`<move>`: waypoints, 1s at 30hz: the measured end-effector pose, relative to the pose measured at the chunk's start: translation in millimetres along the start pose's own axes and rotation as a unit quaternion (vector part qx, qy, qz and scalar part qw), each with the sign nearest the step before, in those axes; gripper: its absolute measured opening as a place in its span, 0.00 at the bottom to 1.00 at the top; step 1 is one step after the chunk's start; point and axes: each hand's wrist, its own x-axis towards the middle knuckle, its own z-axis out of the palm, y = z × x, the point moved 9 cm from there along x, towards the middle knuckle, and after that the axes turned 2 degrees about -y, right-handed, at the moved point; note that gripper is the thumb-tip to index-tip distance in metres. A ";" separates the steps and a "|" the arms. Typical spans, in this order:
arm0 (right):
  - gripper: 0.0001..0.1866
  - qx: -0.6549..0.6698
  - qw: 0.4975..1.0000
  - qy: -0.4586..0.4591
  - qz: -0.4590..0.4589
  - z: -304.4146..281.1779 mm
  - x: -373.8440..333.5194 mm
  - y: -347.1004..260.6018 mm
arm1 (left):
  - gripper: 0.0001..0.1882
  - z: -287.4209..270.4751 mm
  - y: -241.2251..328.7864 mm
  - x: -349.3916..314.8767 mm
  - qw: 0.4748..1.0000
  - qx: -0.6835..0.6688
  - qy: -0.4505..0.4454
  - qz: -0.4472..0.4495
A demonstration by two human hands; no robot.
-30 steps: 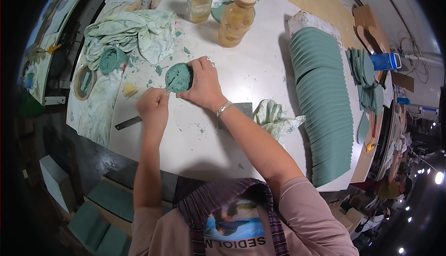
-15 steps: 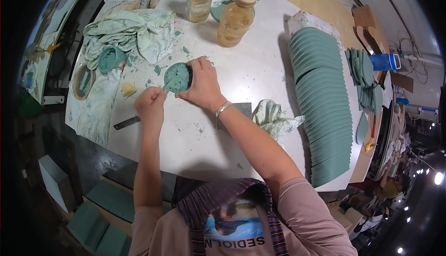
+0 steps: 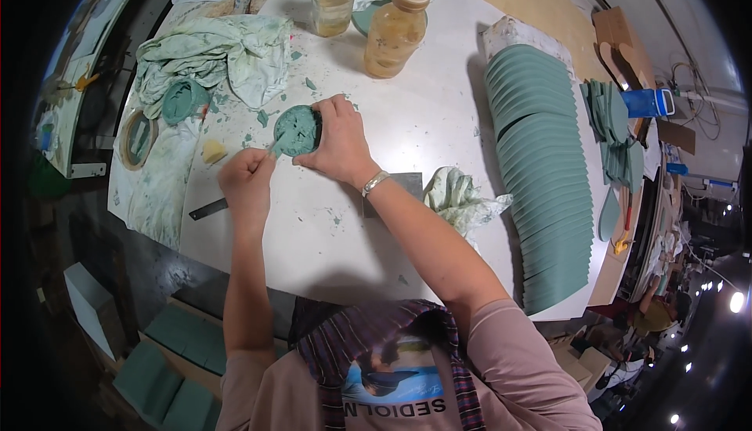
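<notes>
A small round tub of thick green paste (image 3: 295, 132) stands on the white table. My right hand (image 3: 343, 141) is wrapped round its right side, with the thumb at the near edge. At the tub's near left rim, my left hand (image 3: 247, 179) is closed in a pinch on a thin spatula-like tool (image 3: 278, 147). The tool is smeared with green and its tip reaches the paste; its exact kind is hard to make out. Just left of that hand lie a yellowish lump (image 3: 213, 151) and a dark flat strip (image 3: 208, 209).
A long row of stacked green curved pieces (image 3: 540, 180) runs down the right side. Two bottles (image 3: 389, 39) stand at the back. Leftward are a stained cloth (image 3: 223, 51), a second green paste tub (image 3: 185, 100) and a tape roll (image 3: 139, 140). A crumpled cloth (image 3: 462, 198) lies beside my right forearm.
My left hand has drawn slightly back toward me and to the left, so more of the tool shows at the rim. My right hand stays on the tub.
</notes>
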 end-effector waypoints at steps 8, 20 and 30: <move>0.44 -0.006 1.000 -0.003 0.000 0.7 0.8 -1.7 | 0.05 17.4 -4.4 4.5 0.999 -0.024 -0.021 -0.027; 0.44 0.003 1.000 -0.008 0.013 -0.2 0.4 0.9 | 0.05 16.5 9.7 12.4 1.000 -0.005 -0.008 0.003; 0.46 -0.004 1.000 -0.011 0.017 0.0 -0.2 0.4 | 0.05 19.0 15.0 11.2 0.999 0.011 -0.017 0.040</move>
